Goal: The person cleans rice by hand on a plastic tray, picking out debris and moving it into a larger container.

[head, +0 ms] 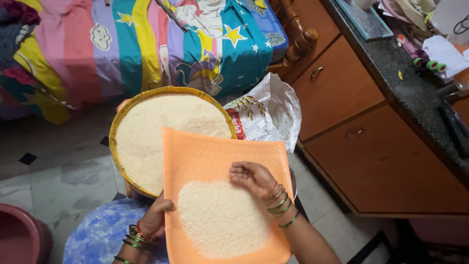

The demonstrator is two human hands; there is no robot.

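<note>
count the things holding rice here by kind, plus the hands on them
orange tray: 1
round basket: 1
white sack: 1
left hand: 1
right hand: 1
Total: 5

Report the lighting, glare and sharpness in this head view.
Head view: soft, even indoor light; the rice on the orange tray is bright but keeps its grain; right hand and left hand look sharp; only faint sheen on the plastic bag; lower right floor falls into shadow.
</note>
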